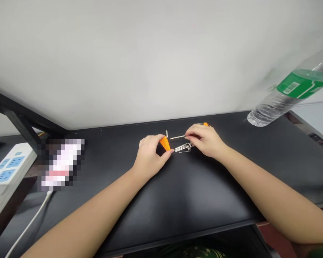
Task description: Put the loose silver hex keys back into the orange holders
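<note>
My left hand [150, 154] pinches an orange hex key holder [165, 143] between thumb and fingers, above the black table. One hex key [167, 134] stands in the holder, its bent end sticking up. In my right hand [203, 138] a single hex key [177, 137] is gripped at one end; its free tip points left toward the holder, a small gap apart. Several loose L-shaped hex keys [183, 147] lie side by side on the table, below and between the hands. Behind my right hand a second orange piece [206, 124] with metal keys shows, mostly hidden.
At the right a clear bottle with a green label [303, 84] stands against the wall. On the left are a blurred-out phone-like object [61, 163] with a white cable [29, 224], a white power strip [9, 172] and a black frame [21, 125]. The black table's [177, 229] front edge runs below.
</note>
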